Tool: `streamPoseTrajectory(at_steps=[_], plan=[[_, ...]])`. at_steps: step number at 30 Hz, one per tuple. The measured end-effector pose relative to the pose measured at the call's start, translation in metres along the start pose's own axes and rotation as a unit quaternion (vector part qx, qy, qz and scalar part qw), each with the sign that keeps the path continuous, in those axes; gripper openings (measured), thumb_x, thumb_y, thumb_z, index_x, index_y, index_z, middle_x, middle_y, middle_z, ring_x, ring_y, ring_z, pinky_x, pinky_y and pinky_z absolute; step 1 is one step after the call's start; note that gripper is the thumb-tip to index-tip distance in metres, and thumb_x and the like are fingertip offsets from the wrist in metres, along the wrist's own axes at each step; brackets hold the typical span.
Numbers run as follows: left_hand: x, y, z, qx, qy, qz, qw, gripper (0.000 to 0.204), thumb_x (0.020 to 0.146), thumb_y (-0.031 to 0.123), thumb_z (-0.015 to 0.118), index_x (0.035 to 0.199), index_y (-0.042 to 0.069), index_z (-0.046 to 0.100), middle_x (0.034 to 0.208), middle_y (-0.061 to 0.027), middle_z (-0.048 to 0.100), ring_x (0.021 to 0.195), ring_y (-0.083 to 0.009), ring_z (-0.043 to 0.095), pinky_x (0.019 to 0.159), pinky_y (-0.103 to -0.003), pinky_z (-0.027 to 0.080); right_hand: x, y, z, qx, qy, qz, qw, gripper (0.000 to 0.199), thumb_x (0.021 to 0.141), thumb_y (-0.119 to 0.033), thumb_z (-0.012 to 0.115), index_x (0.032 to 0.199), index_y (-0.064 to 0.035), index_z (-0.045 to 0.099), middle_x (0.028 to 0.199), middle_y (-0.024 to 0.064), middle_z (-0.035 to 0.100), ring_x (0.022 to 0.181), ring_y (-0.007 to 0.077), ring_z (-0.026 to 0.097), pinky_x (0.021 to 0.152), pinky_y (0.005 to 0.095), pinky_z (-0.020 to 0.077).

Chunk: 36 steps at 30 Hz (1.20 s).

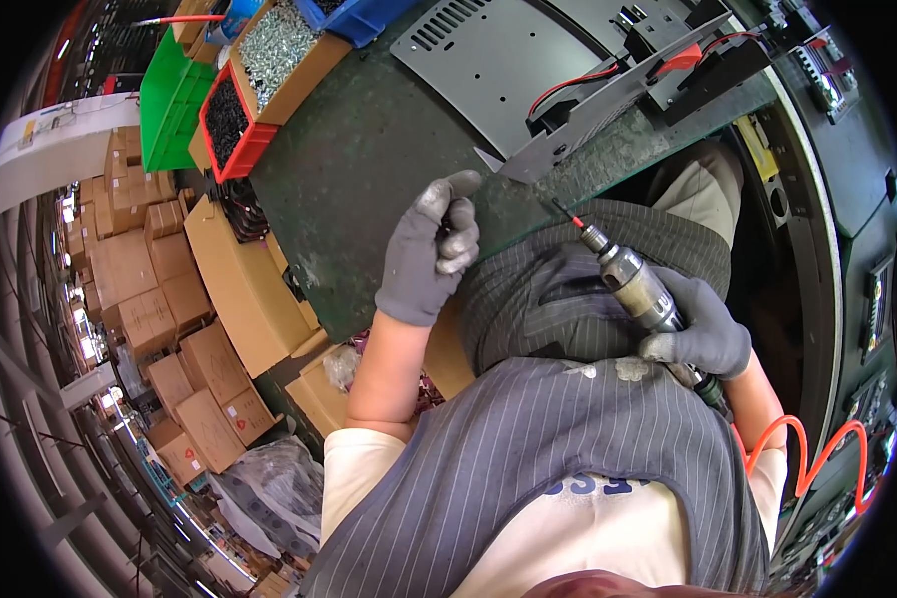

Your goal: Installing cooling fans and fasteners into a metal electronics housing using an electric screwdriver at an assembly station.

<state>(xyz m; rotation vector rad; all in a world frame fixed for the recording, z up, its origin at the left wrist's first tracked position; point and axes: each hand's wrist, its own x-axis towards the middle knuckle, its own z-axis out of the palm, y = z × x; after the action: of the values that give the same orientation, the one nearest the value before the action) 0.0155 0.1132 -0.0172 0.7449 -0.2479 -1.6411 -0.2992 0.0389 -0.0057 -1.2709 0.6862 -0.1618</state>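
In the head view, the right hand [703, 324] is gripping a power screwdriver [640, 287] above the striped apron [568, 429], its bit pointing toward the grey metal chassis [508, 90] lying on the bench [349, 209]; the left hand [429, 244] is hovering near the chassis corner, fingers curling, possibly pinching something, I cannot tell; fastening is seemingly being readied; the next move is calling for careful bit alignment.

Seeing smooth matt sheet metal on the panel [488, 60] near the front edge of a scuffed, dull bench [359, 189], plus worn shiny metal on the power driver [636, 284], matt cloth with a rubbed-shiny coating on the left glove [432, 247], and pretty glossy plastic on the hose [801, 463] and red bin [252, 151] tbh.
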Motion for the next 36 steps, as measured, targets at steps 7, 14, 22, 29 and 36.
streamPoseTrajectory(at_steps=[7,14,22,29,36], plan=[[-0.005,-0.027,0.034,0.046,0.052,-0.109,0.992,0.035,0.094,0.018,0.046,0.123,-0.001,0.050,0.093,-0.0099,0.061,0.066,-0.0078,0.055,0.049,-0.018,0.043,-0.009,0.000,-0.010,0.031,0.007,0.023,0.999,0.078,0.061,-0.039,0.082,0.119,0.0032,0.052,0.093,0.0062,0.060,0.083,0.0127,0.055,0.078,0.0278,0.0449],[0.024,-0.047,0.058,0.168,0.047,-0.034,0.984,0.037,0.096,0.022,0.050,0.117,-0.008,0.052,0.069,0.0021,0.046,0.055,-0.0040,0.038,0.048,-0.016,0.030,-0.022,0.002,-0.022,0.041,0.033,-0.008,0.999,0.081,0.059,-0.041,0.082,0.118,0.0055,0.052,0.094,0.0069,0.060,0.084,0.0143,0.055,0.079,0.0282,0.0442],[0.048,-0.060,0.080,0.115,0.040,-0.076,0.990,0.036,0.096,0.024,0.049,0.115,-0.006,0.054,0.072,0.0006,0.053,0.054,-0.0006,0.041,0.044,-0.014,0.033,-0.030,0.007,-0.021,0.068,0.041,-0.008,0.997,0.083,0.052,-0.045,0.081,0.112,0.0064,0.054,0.088,0.0062,0.060,0.077,0.0131,0.055,0.072,0.0256,0.0442],[0.053,-0.062,0.084,0.244,0.024,-0.079,0.966,0.034,0.096,0.027,0.051,0.108,-0.003,0.060,0.073,-0.0004,0.058,0.049,0.0001,0.041,0.040,-0.013,0.032,-0.034,0.015,-0.027,0.115,0.014,0.006,0.993,0.081,0.051,-0.043,0.082,0.110,0.0053,0.055,0.087,0.0071,0.060,0.076,0.0138,0.055,0.072,0.0262,0.0449],[0.059,-0.062,0.088,0.238,0.041,-0.095,0.966,0.032,0.095,0.027,0.052,0.106,-0.001,0.062,0.070,0.0007,0.058,0.048,0.0013,0.041,0.039,-0.013,0.030,-0.034,0.020,-0.034,0.082,-0.002,-0.015,0.997,0.083,0.056,-0.042,0.081,0.120,0.0020,0.052,0.088,0.0072,0.062,0.075,0.0146,0.060,0.072,0.0280,0.0482]])
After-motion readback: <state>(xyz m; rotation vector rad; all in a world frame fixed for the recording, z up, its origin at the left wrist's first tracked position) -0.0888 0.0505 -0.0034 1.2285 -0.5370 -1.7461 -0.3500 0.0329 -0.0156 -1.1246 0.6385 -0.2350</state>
